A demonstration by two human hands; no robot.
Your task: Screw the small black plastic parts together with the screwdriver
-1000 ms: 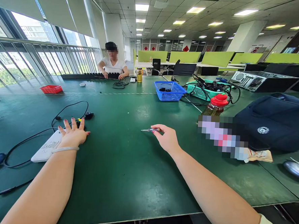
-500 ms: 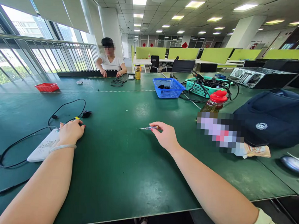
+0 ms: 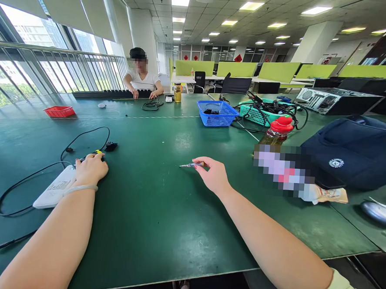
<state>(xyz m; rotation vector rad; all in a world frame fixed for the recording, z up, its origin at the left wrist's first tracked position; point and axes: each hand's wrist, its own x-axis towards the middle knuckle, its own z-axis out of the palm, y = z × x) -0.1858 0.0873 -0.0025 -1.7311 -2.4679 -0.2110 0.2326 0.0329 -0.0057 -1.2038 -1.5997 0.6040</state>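
Note:
My left hand is closed over a small black thing with a yellow part, mostly hidden under the fingers. Right beside that wrist lies a flat white box with printing on its face, partly covered by the hand. My right hand pinches a slim pen between thumb and fingers, just over the green table. Its pointed tip faces left. A black cable loops behind my left hand, with a black plug near it.
A black pen lies at lower left. Farther back are a red tray, a blue basket and a green basket of cables. A red-lidded bottle and dark backpack stand right. Another person sits across.
Both hands hold almost the same pose. The whole view has shifted very slightly, so things on the left appear a little farther left.

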